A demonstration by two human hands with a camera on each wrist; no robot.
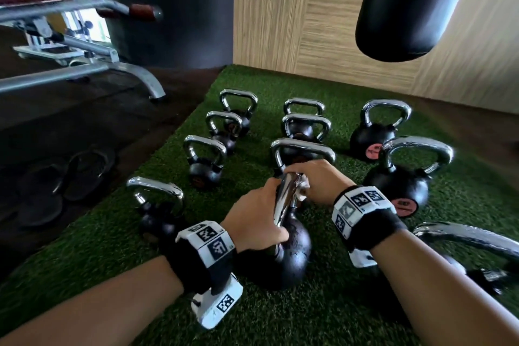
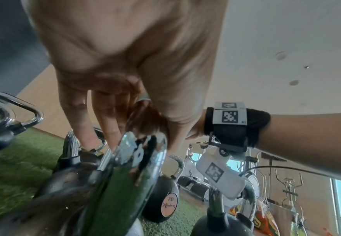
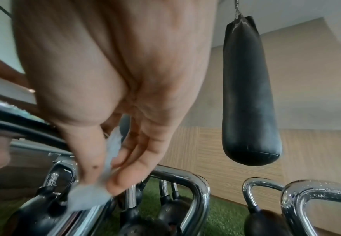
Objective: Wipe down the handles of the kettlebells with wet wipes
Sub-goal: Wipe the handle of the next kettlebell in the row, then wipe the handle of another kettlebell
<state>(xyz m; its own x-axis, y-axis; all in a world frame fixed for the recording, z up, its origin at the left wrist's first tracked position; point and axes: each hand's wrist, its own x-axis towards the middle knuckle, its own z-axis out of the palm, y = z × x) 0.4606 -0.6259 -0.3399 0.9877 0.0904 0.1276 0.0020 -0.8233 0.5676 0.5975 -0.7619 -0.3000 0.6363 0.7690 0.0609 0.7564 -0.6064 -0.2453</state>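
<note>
A black kettlebell (image 1: 293, 258) stands tilted on the green turf (image 1: 323, 317) in the middle of the head view. My left hand (image 1: 266, 216) grips the near side of its chrome handle (image 1: 282, 205), with the thumb lying along the top. The left wrist view has my fingers (image 2: 105, 121) curled over that handle (image 2: 137, 161). My right hand (image 1: 304, 178) pinches a white wet wipe (image 1: 302, 189) against the handle's far end. In the right wrist view the wipe (image 3: 89, 198) sits between the thumb and fingers of my right hand (image 3: 99, 180).
Several other chrome-handled kettlebells (image 1: 205, 160) stand in rows on the turf, one close at my right forearm (image 1: 466, 236). A black punching bag (image 1: 415, 5) hangs at the upper right. A weight bench (image 1: 84, 45) and sandals (image 1: 64, 177) occupy the dark floor on the left.
</note>
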